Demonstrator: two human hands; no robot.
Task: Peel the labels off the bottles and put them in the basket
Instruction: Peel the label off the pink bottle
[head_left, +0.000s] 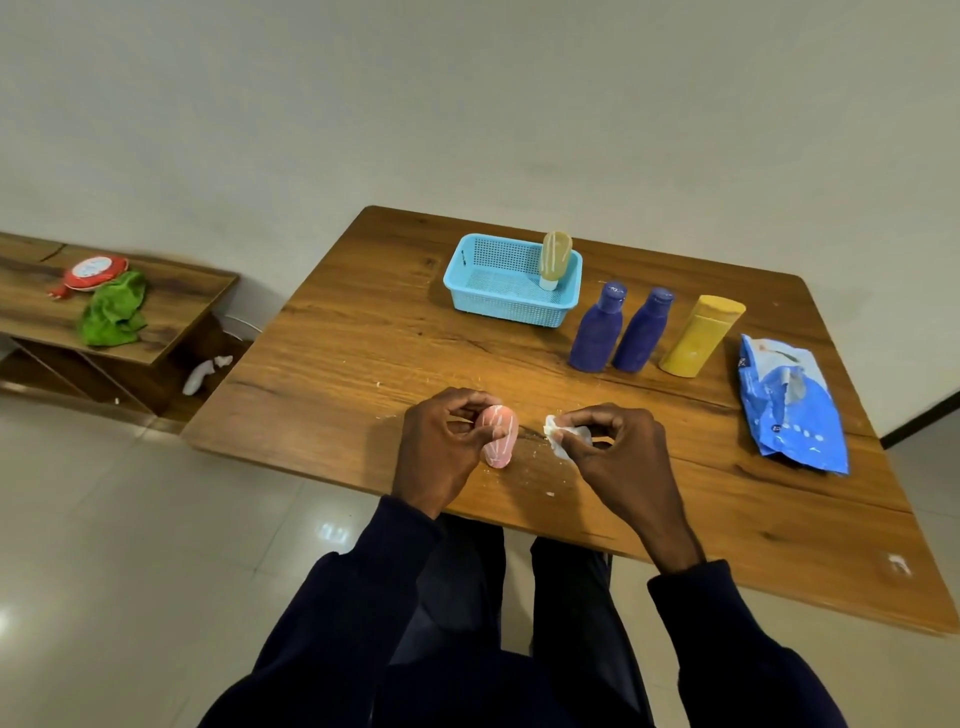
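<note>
My left hand (441, 441) grips a small pink bottle (500, 436) streaked with white glue lines, near the table's front edge. My right hand (613, 447) pinches a crumpled whitish peeled label (558, 434) just right of the bottle. A blue mesh basket (483, 291) stands at the back of the wooden table (363, 353), with a pale yellow tube bottle (555, 257) standing cap down inside it. To the basket's right stand two purple bottles (597, 332) (643, 332) and a yellow bottle (698, 338).
A blue plastic bag (789, 405) lies at the table's right side. Small white label scraps (549, 493) dot the wood near my hands. A low wooden shelf (171, 306) at the left holds a green cloth (114, 312) and a red round object (93, 271).
</note>
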